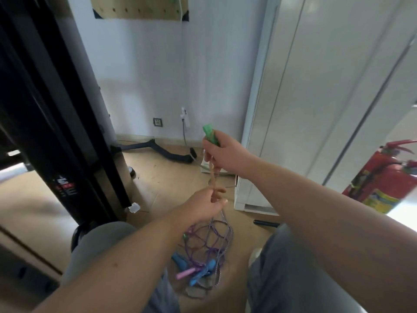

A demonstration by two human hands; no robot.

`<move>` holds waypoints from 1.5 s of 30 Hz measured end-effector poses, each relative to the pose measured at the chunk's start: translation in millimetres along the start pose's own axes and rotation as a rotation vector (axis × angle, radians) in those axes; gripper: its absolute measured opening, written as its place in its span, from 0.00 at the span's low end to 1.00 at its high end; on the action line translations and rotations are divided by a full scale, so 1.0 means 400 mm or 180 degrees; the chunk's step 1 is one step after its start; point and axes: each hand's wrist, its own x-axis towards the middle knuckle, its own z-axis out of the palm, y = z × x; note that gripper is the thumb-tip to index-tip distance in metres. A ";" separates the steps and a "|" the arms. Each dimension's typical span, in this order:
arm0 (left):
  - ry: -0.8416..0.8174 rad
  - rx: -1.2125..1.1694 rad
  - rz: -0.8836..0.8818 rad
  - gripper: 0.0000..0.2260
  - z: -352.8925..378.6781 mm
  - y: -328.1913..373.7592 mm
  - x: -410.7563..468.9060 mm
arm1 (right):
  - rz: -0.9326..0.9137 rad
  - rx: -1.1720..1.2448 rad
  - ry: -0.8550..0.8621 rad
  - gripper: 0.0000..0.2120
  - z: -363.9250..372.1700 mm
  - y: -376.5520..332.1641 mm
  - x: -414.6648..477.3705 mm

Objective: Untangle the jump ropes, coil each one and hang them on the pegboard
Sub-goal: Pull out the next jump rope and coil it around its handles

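My right hand (222,152) grips a green jump-rope handle (210,132), held up in front of me. Its pale braided rope (212,171) hangs down to my left hand (208,203), which pinches it just below. From there a purple-and-white rope (222,231) drops into a tangle on the floor between my knees, with blue handles (204,271) and a pink handle (185,274) among the loops. The wooden pegboard (140,7) hangs high on the wall, with a green handle and a white cord at its top edge.
A black machine frame (56,114) stands close on the left. White cabinet doors (304,98) rise on the right, with a red fire extinguisher (383,177) beside them. A dark hose (162,150) and a wall socket (158,122) lie by the skirting.
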 end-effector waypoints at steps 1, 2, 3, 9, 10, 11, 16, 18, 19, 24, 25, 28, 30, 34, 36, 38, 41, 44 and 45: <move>0.0043 0.0018 0.0034 0.11 0.010 0.003 0.001 | -0.0040 0.0020 0.0001 0.08 -0.004 -0.006 -0.002; 0.0116 0.0045 0.0045 0.08 0.015 0.004 0.000 | -0.0070 0.0048 0.0035 0.09 -0.008 -0.009 -0.002; 0.0193 0.0059 0.0015 0.06 0.015 0.000 -0.001 | -0.0089 0.0054 0.0080 0.09 -0.012 -0.009 -0.003; 0.0536 -0.0319 -0.0207 0.12 -0.015 -0.068 0.017 | -0.0111 -0.1136 -0.0034 0.09 -0.025 0.075 0.015; 0.0626 -0.0426 -0.0215 0.12 -0.025 -0.076 0.026 | -0.0034 -0.1272 -0.0132 0.10 -0.023 0.095 0.020; 0.0712 -0.0490 -0.0217 0.12 -0.036 -0.081 0.036 | 0.0085 -0.1368 -0.0219 0.11 -0.020 0.116 0.026; 0.1093 -0.0717 -0.0323 0.09 -0.100 -0.081 0.091 | 0.0902 -0.1769 -0.0600 0.29 0.008 0.221 0.063; 0.1055 -0.0953 -0.0353 0.11 -0.122 -0.078 0.107 | 0.1228 -0.1750 -0.0872 0.35 0.018 0.251 0.063; 0.1034 -0.1102 -0.0369 0.11 -0.134 -0.076 0.117 | 0.1300 -0.1780 -0.0959 0.37 0.022 0.266 0.064; 0.0861 -0.1473 -0.0264 0.14 -0.165 -0.057 0.178 | 0.0873 -0.1526 -0.0897 0.49 0.040 0.314 0.100; 0.0807 -0.1569 -0.0246 0.14 -0.165 -0.052 0.190 | 0.0798 -0.1290 -0.0847 0.53 0.047 0.319 0.115; 0.0644 -0.2290 -0.0126 0.14 -0.157 -0.026 0.222 | 0.0608 -0.0682 -0.0820 0.52 0.068 0.332 0.159; 0.0610 -0.2924 -0.0028 0.15 -0.151 -0.008 0.245 | 0.0533 -0.0340 -0.0969 0.35 0.085 0.332 0.173; 0.0754 -0.3232 0.0062 0.15 -0.160 -0.002 0.285 | 0.0795 -0.0581 -0.1296 0.14 0.101 0.331 0.178; 0.0942 -0.2917 -0.0069 0.15 -0.164 -0.024 0.291 | 0.0999 -0.0477 -0.1246 0.14 0.095 0.336 0.187; 0.0945 -0.2574 -0.0433 0.15 -0.158 -0.053 0.286 | 0.1031 -0.0237 -0.0984 0.15 0.082 0.334 0.200; 0.0309 -0.2092 -0.0826 0.13 -0.126 -0.072 0.269 | 0.0911 0.0203 -0.0416 0.14 0.067 0.332 0.228; -0.0677 -0.1368 -0.0505 0.22 -0.078 -0.095 0.251 | 0.0811 0.0599 0.0053 0.14 0.057 0.327 0.249; -0.0815 -0.1187 -0.0415 0.23 -0.061 -0.109 0.244 | 0.0774 0.0696 0.0166 0.13 0.050 0.327 0.254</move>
